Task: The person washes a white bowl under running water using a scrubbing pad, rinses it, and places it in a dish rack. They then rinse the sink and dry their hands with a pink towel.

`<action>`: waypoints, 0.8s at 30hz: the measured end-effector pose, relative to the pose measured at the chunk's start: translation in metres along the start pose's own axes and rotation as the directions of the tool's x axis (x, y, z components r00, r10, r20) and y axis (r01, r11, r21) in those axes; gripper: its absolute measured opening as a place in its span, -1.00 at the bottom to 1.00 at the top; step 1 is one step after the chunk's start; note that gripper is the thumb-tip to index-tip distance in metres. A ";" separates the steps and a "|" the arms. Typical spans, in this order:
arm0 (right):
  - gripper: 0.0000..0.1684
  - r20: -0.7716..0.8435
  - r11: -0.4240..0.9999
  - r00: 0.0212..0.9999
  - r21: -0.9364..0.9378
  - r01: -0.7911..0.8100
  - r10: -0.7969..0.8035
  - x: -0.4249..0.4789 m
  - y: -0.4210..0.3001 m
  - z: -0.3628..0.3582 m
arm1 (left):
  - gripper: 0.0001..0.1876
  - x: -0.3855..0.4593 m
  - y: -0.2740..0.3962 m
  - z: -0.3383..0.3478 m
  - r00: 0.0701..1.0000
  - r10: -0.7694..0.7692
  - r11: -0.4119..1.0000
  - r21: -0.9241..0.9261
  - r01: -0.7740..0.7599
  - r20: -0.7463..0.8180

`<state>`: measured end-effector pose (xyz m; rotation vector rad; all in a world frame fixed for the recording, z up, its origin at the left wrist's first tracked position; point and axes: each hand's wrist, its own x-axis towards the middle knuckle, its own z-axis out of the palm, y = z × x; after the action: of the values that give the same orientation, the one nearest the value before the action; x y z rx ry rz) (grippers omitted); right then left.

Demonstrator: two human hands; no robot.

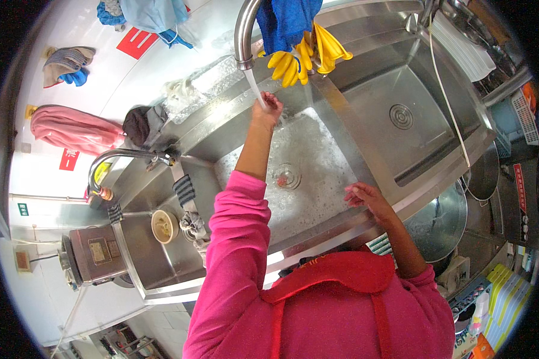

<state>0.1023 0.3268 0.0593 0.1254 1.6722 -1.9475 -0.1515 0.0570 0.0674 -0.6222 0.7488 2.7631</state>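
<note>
My left hand (269,107) reaches across the middle basin of a stainless steel sink (316,179). Its loosely curled fingers are under a water stream (256,87) from a gooseneck faucet (244,40), and I see nothing held in it. Nearer the basin's front right rim, my right hand (364,197) hovers with bent, empty fingers. Shallow water with bubbles covers part of the basin floor. A small reddish bit lies at the drain (289,176). Yellow rubber gloves (292,65) and a blue cloth (285,22) hang beside the faucet.
A right-hand basin (404,148) adjoins this one. In the left basin stands a round tub (165,226), below a second faucet (121,155). Rags drape over the left divider. A pink towel (74,130) hangs on the wall. Large metal bowls (440,224) are at the right.
</note>
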 end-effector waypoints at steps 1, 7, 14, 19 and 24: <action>-0.60 -0.008 1.000 1.000 0.003 -0.001 0.001 -0.001 -0.001 0.000 | -0.76 0.000 -0.002 0.002 1.000 -0.001 1.000 -0.006 0.001 0.013; -0.61 -0.017 1.000 1.000 0.027 0.000 0.000 -0.004 -0.006 0.000 | -0.84 -0.003 -0.001 0.013 1.000 0.022 1.000 0.011 -0.022 0.011; -0.63 -0.013 1.000 1.000 -0.008 -0.005 0.005 -0.002 -0.008 0.006 | -0.88 -0.014 0.003 0.019 0.992 0.110 0.983 0.141 -0.117 0.058; -0.64 -0.015 1.000 1.000 -0.010 -0.007 0.007 0.000 -0.003 0.002 | -0.83 -0.024 -0.011 0.024 0.961 0.070 0.297 0.914 -0.276 0.268; -0.64 0.014 1.000 1.000 -0.015 -0.014 0.014 0.000 -0.006 0.008 | -0.80 0.002 -0.002 -0.005 0.931 0.132 -0.033 0.941 -0.338 0.339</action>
<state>0.1019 0.3201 0.0666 0.1178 1.6725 -1.9206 -0.1506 0.0565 0.0619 0.1196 2.5683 1.5097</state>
